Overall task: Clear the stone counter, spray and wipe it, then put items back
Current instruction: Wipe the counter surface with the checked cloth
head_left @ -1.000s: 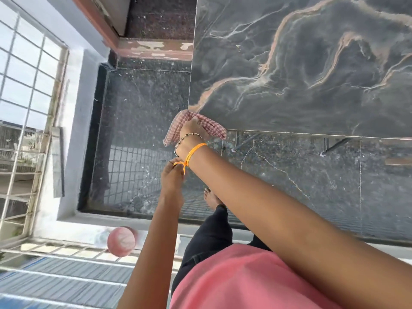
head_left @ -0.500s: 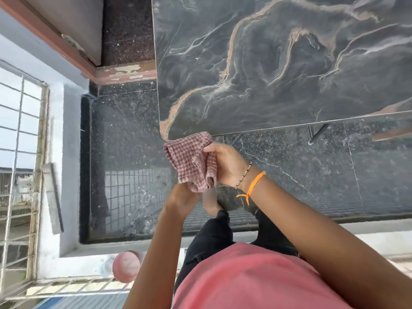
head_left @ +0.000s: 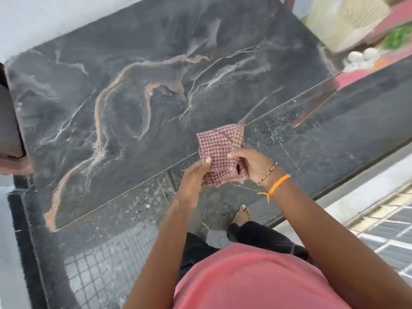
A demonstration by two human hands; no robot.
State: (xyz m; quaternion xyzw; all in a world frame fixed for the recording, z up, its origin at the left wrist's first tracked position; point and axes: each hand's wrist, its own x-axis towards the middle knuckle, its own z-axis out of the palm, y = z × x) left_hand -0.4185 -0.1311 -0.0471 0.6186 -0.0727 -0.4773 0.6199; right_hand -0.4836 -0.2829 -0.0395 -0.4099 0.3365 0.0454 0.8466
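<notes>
Folding or bunching, by the look of it. Head view: checked cloth (head_left: 219, 152) at 5 o'clock off the stone bench (head_left: 138, 90) edge, pinched by left hand (head_left: 194, 175) and right hand (head_left: 252, 162). Bench bare; wiping seems under way, items not yet returned.

No text, label, brand, number or sign can be read anywhere in this view.
</notes>
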